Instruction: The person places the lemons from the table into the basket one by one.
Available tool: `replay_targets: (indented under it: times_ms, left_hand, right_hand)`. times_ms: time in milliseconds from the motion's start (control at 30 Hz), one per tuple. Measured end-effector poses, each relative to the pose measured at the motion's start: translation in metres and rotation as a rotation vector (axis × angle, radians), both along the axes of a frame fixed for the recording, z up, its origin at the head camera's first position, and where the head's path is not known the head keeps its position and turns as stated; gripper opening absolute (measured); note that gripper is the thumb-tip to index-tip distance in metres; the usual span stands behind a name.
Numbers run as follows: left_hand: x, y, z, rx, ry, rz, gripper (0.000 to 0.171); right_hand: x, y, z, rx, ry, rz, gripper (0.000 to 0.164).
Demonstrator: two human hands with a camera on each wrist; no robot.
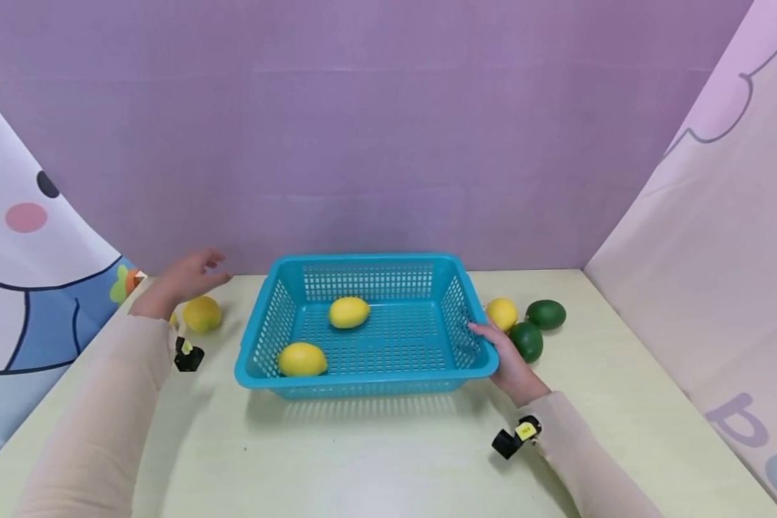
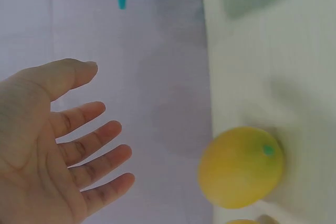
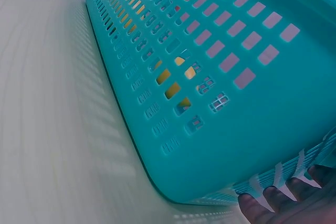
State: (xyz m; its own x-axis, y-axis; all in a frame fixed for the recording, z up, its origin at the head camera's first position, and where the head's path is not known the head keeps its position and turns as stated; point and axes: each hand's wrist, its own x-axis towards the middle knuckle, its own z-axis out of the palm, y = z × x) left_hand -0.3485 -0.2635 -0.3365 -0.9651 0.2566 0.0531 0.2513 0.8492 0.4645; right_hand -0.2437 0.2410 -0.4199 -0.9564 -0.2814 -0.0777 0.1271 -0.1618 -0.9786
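A turquoise plastic basket (image 1: 369,383) with slotted walls stands mid-table in the head view. Two lemons lie inside, one near the back (image 1: 349,313) and one at the front left corner (image 1: 302,359). My right hand (image 1: 508,367) grips the basket's right side, thumb over the rim; its fingertips (image 3: 252,205) lie against the outer wall in the right wrist view. Off the basket's left side, my left hand (image 1: 191,277) hovers with spread fingers and holds nothing. Just below it sits a yellow fruit (image 2: 241,167) with a green spot.
Another yellow fruit (image 1: 173,319) is mostly hidden behind my left wrist. Right of the basket lie a yellow fruit (image 1: 501,314) and two dark green fruits, one farther back (image 1: 546,314) and one nearer (image 1: 526,341). A purple cloth (image 1: 375,144) hangs behind the table.
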Motion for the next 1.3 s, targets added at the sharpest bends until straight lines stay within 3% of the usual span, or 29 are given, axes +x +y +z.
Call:
replay_targets:
  times_ms: [400, 600, 800, 1300]
  left_hand:
    - [-0.007, -0.016, -0.031, 0.026, -0.112, 0.072, 0.065]
    - [-0.011, -0.021, -0.044, -0.03, -0.142, 0.094, 0.075]
    - [-0.014, -0.018, -0.048, -0.058, -0.152, 0.118, 0.076]
    - [-0.014, -0.018, -0.062, -0.127, -0.263, 0.174, 0.075]
  right_hand:
    - [0.0, -0.001, -0.001, -0.011, -0.006, 0.002, 0.065]
    - [0.0, -0.001, -0.002, 0.004, 0.007, 0.004, 0.066]
    - [0.0, -0.001, -0.003, -0.005, 0.018, 0.01, 0.066]
    - [0.0, -0.001, -0.004, -0.002, 0.019, 0.002, 0.067]
